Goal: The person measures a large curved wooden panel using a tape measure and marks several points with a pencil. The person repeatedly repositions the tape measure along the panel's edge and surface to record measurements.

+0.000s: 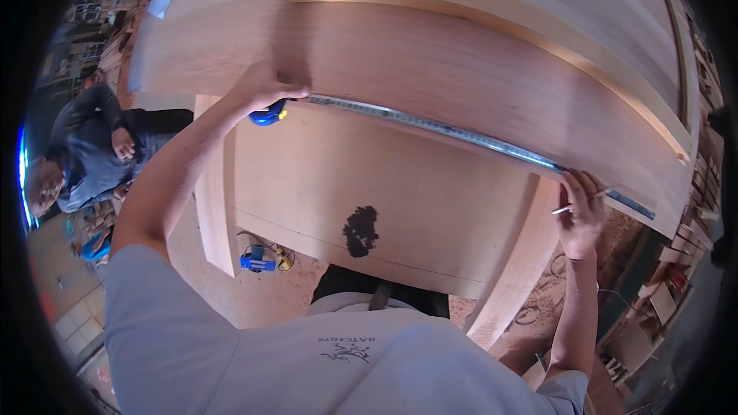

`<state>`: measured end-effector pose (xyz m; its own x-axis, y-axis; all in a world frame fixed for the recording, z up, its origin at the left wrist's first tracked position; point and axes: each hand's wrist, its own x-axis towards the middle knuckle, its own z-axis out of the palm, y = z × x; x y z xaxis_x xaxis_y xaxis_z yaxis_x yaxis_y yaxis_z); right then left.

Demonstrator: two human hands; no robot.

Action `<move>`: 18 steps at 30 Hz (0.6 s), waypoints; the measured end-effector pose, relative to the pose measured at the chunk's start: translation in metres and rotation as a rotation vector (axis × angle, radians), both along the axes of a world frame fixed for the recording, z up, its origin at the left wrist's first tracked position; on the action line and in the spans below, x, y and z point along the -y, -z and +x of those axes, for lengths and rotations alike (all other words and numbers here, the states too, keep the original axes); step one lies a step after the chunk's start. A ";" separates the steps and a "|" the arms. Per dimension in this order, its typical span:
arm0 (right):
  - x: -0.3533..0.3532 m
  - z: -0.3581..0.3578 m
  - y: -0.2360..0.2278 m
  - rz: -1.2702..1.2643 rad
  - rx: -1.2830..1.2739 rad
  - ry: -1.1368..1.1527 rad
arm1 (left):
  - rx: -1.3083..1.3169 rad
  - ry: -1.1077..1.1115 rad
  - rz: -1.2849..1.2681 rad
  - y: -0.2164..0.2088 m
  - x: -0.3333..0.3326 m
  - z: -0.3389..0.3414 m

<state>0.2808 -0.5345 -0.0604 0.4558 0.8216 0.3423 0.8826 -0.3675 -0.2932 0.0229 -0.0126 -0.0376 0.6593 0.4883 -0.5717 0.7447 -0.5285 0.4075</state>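
A tape measure's silver blade (430, 123) stretches along the near edge of a wooden panel (430, 54). At its left end, my left hand (270, 92) is closed on the blue tape measure case (267, 114). My right hand (582, 215) is at the right side of that edge, with its fingers closed on a thin pencil (563, 209) and touching the blade. The blade's end (630, 204) runs past my right fingers. Part of the case is hidden by my left hand.
A long wooden strip (492, 19) lies across the panel. Below the edge are a pale board (369, 177) with a dark patch and two upright wooden legs (215, 192) (515, 261). A blue power tool (258, 260) sits on the floor. Another person (92, 146) is at the left.
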 end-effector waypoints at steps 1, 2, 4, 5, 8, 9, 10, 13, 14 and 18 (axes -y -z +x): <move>-0.018 -0.006 0.003 0.043 -0.022 -0.071 | -0.039 -0.005 0.021 -0.003 0.002 0.001; -0.031 -0.011 0.002 0.020 -0.036 -0.091 | -0.080 -0.008 0.042 -0.007 0.003 0.002; -0.046 -0.008 0.003 0.005 -0.045 -0.131 | -0.065 0.004 0.042 -0.007 0.004 0.000; -0.052 -0.006 0.003 -0.005 -0.048 -0.146 | -0.056 0.014 0.039 -0.005 0.003 0.000; -0.059 -0.003 -0.003 -0.009 -0.029 -0.193 | -0.035 0.011 0.059 -0.010 0.007 -0.001; -0.059 -0.002 -0.003 -0.031 -0.017 -0.205 | -0.045 0.003 0.066 -0.014 0.008 -0.001; -0.060 -0.003 -0.003 -0.044 -0.013 -0.215 | -0.070 0.001 0.099 -0.009 0.003 -0.007; -0.064 -0.005 -0.002 -0.034 0.049 -0.224 | -0.167 0.005 0.173 -0.003 -0.006 -0.007; -0.061 -0.005 0.000 -0.065 0.043 -0.222 | -0.217 0.009 0.182 -0.007 -0.007 -0.002; -0.016 -0.002 0.041 -0.118 -0.394 -0.141 | -0.028 0.057 0.001 -0.008 0.010 0.017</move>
